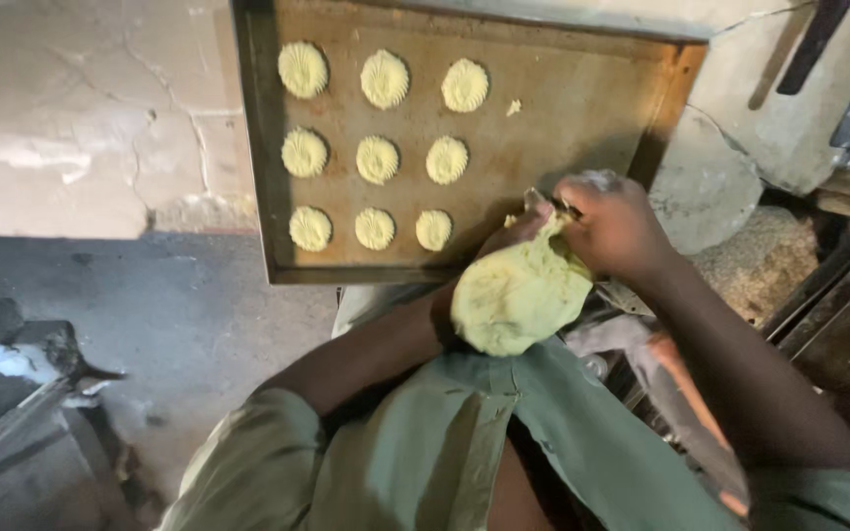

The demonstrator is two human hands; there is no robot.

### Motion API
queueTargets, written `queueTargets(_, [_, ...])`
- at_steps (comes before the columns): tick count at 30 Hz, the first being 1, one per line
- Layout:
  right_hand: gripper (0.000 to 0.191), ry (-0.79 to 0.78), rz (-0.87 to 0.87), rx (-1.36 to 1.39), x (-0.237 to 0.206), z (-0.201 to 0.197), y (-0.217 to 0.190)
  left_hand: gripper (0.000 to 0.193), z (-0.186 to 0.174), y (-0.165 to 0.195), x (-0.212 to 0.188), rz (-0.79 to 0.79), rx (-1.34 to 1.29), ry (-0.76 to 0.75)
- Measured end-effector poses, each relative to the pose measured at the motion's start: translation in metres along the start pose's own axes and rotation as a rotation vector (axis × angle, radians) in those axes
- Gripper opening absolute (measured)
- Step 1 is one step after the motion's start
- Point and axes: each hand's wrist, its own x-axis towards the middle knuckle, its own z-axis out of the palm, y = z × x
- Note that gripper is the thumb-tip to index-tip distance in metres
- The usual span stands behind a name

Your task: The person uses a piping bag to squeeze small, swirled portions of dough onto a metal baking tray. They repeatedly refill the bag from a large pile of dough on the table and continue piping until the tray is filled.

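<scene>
Nearest the camera: the person's green shirt (464, 442) fills the lower frame, with both forearms reaching forward over it.

The left hand (509, 236) is mostly hidden behind a bulging piping bag of pale yellow dough (518, 295). The bag rests against the left forearm and wrist; the left grip appears wrapped round the bag's upper part, though the fingers are largely covered and how tightly they close cannot be told for certain.

The right hand (614, 224) sits at the top of the bag, its grip closed round the gathered neck, knuckles upward. The bag's narrow end points toward the tray, just over its near right corner.

Beyond the hands: a rectangular metal baking tray (582, 98), brown and stained, lies on a pale, cracked worktop (81, 118). Nine piped dough rounds (377, 159) with ridged, swirled tops lie on its left half in three rows of three, evenly spaced and not touching. A small crumb of dough (514, 107) lies alone to the right of the top row. The right half of the tray is bare.

To the left, a dark grey floor (179, 324) and the edge of a metal object (22, 393) at lower left. At right, rough stone (710, 187) and dark wooden boards (838, 315).
</scene>
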Motion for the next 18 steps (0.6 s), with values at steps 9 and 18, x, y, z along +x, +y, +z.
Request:
queueTargets(9, [0.041,-0.608,0.431,-0.184,0.101,-0.090,0.011,0.045,0.036,0.064,0.072,0.069,-0.004,0.173])
queueTargets(18, [0.038,-0.312,-0.008,-0.415,0.111,-0.038,0.036,0.045,0.024,0.052,0.080,0.065,-0.070,0.191])
